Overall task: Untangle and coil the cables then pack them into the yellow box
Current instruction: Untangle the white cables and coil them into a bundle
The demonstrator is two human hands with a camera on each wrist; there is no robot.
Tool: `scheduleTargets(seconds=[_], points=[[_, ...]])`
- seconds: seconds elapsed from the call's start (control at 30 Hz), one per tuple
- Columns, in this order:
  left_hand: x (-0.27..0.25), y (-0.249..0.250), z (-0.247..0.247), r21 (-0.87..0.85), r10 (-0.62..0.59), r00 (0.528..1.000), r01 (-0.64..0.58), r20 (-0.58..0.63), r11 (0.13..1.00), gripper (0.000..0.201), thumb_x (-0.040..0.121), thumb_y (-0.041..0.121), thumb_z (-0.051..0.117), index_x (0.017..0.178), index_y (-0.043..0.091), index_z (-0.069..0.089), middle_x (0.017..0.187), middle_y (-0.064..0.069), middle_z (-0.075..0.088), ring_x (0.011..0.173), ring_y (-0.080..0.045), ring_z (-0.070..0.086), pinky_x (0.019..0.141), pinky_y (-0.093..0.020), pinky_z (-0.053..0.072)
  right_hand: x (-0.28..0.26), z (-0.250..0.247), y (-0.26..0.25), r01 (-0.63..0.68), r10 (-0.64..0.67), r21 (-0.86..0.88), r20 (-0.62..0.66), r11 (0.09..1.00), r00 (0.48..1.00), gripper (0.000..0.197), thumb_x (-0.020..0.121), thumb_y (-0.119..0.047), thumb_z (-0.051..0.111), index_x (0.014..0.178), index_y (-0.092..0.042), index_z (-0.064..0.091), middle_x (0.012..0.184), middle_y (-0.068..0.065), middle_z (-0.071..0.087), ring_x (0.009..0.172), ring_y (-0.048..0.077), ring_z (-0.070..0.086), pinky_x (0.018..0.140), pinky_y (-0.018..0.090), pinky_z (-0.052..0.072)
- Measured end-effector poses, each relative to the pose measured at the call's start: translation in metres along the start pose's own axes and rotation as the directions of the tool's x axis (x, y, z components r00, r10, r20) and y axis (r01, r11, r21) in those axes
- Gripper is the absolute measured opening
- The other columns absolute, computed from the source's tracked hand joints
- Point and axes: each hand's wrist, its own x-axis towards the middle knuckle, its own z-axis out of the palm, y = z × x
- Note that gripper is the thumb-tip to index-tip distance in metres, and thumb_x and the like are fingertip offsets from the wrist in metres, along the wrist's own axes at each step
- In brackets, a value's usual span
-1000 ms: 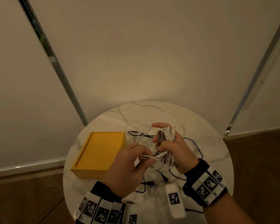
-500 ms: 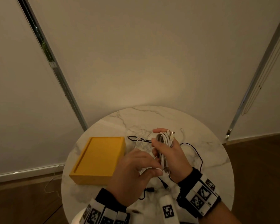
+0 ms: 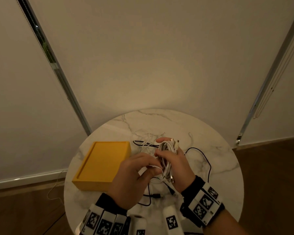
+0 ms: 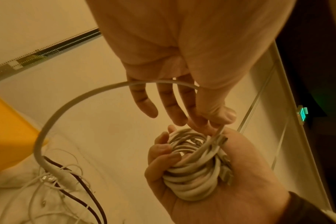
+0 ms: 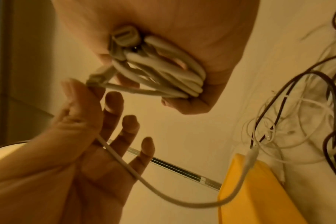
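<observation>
My right hand (image 3: pixel 172 160) grips a coil of white cable (image 3: pixel 166 153) above the round marble table (image 3: pixel 219 150); the coil (image 4: pixel 197 166) fills its palm, with plugs sticking out at both ends. My left hand (image 3: pixel 143 168) pinches the loose end of that white cable (image 4: pixel 219 130) between thumb and forefinger, right against the coil, other fingers spread. The loose end (image 5: pixel 163 195) loops down to a tangle of thin white and black cables (image 3: pixel 148 141) on the table. The yellow box (image 3: pixel 102 165) lies left of the hands, its flat top up.
A black cable (image 3: pixel 205 160) curves over the table on the right, and a black plug (image 3: pixel 155 195) lies near the front below my hands. The table stands close to pale wall panels, with wooden floor on both sides.
My left hand has drawn closer to the coil and lower along it, taking up slack in the loose white end. The view has shifted slightly; the right hand keeps its grip.
</observation>
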Motion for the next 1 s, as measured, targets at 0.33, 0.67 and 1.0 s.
scheduleTargets(seconds=[0.33,0.67,1.0], points=[[-0.002,0.003,0.003,-0.093,-0.041,0.999,0.04,-0.005,0.995,0.013,0.079,0.022,0.08,0.087,0.021,0.069,0.085,0.011,0.07,0.082,-0.011,0.067,0.075,-0.022,0.053,-0.002,0.013,0.005,0.149,-0.142,-0.232,0.046,0.961,0.989,0.048,0.085,-0.058,0.065,0.11,-0.018,0.061,0.079,-0.004,0.059,0.075,0.015,0.056,0.074,0.038,0.051],[-0.003,-0.002,-0.016,-0.157,-0.019,0.994,0.002,-0.109,0.988,0.013,0.072,0.024,0.077,0.082,0.022,0.069,0.083,0.015,0.071,0.078,-0.009,0.068,0.068,-0.022,0.054,-0.011,0.016,0.013,0.127,-0.074,-0.085,0.457,0.988,0.886,0.097,0.074,-0.064,0.077,0.134,0.003,0.041,0.1,0.016,0.055,0.079,0.003,0.064,0.066,0.019,0.052],[0.001,-0.003,-0.03,0.067,0.004,0.986,0.008,-0.168,0.998,0.024,0.068,0.025,0.086,0.085,0.026,0.068,0.088,0.011,0.069,0.082,-0.007,0.064,0.072,-0.016,0.049,-0.011,0.018,0.016,0.1,0.026,-0.25,0.454,0.963,0.89,0.053,0.063,0.015,0.059,0.111,-0.008,0.054,0.076,0.005,0.05,0.067,0.026,0.043,0.061,0.041,0.034]])
